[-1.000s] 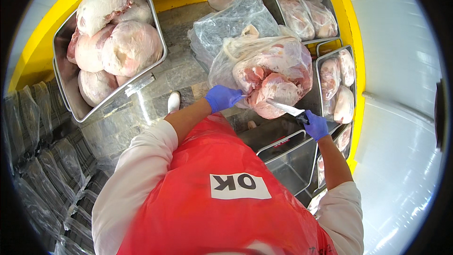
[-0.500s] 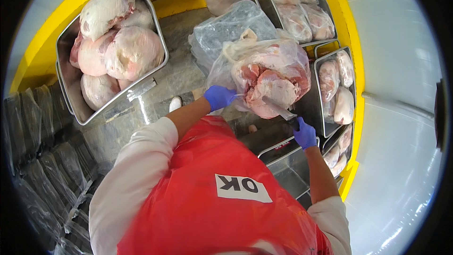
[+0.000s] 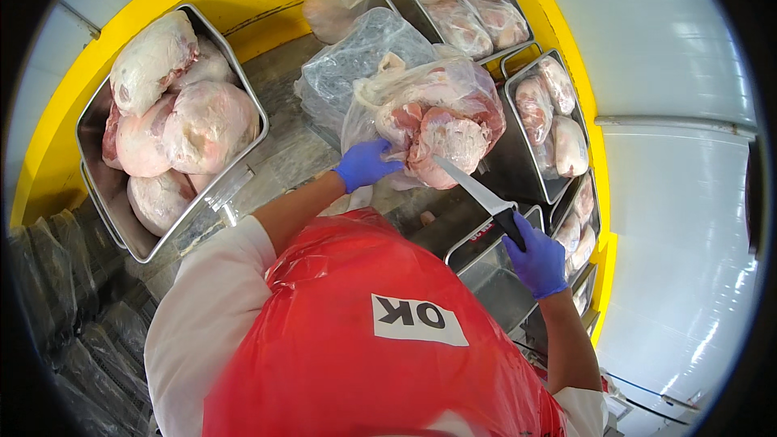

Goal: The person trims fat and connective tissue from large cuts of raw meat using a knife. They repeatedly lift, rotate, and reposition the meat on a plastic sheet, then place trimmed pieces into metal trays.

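Note:
A large piece of raw pink meat (image 3: 445, 142) lies in an opened clear plastic bag (image 3: 368, 101) at the centre. My left hand (image 3: 364, 163), in a blue glove, is closed on the bag's edge at the meat's lower left. My right hand (image 3: 530, 255), also gloved in blue, grips a knife (image 3: 472, 188) by its black handle, lower right of the meat, with the blade tip at the meat's face. Behind the bag lies another plastic-wrapped bundle (image 3: 348, 57).
A steel bin (image 3: 89, 150) of large meat pieces stands on the left. Bins (image 3: 547, 187) of wrapped meat line the right and back inside a yellow rim (image 3: 603, 283). An empty steel container (image 3: 494, 290) sits below the knife. Plastic-covered dark racks (image 3: 48, 291) fill the lower left.
My right hand has moved down and toward me, the knife now angled more steeply. The view has shifted, and my left hand sits slightly further left on the bag.

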`<state>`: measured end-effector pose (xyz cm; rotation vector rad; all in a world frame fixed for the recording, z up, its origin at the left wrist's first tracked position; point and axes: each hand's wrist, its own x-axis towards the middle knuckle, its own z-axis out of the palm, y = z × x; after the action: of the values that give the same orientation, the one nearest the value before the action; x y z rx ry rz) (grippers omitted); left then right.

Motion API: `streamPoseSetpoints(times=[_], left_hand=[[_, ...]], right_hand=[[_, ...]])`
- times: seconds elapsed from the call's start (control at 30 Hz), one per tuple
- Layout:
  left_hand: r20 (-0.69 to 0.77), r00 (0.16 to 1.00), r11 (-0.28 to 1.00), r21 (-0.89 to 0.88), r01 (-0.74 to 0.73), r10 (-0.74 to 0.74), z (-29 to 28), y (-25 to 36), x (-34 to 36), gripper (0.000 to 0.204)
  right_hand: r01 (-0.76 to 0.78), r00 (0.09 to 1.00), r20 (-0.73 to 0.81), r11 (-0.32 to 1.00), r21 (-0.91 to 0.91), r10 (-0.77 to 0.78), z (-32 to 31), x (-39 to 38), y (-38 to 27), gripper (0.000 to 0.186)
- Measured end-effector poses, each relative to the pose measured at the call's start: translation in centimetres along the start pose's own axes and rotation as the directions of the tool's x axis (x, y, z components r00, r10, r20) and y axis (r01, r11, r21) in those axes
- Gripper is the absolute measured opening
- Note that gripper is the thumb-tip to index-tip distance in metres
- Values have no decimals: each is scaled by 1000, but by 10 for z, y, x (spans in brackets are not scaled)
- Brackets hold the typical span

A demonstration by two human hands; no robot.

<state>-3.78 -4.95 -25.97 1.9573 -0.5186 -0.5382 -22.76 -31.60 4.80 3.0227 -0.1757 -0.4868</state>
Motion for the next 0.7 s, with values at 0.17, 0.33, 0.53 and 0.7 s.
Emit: streamPoseSetpoints(times=[0.17, 0.33, 0.53, 0.7], left_hand=[[176, 984, 989, -138, 45, -20, 46, -26, 29, 45], [245, 959, 970, -226, -87, 143, 29, -21, 34, 36], [255, 956, 988, 14, -155, 146, 19, -3, 32, 28], [209, 949, 966, 60, -253, 235, 10, 5, 30, 29]], right_hand=[[79, 996, -13, 975, -209, -84, -36, 12, -45, 51], [100, 995, 65, 928, -359, -82, -70, 21, -75, 52], [61, 998, 20, 936, -348, -58, -51, 13, -74, 52], [36, 999, -16, 958, -285, -42, -43, 4, -75, 52]])
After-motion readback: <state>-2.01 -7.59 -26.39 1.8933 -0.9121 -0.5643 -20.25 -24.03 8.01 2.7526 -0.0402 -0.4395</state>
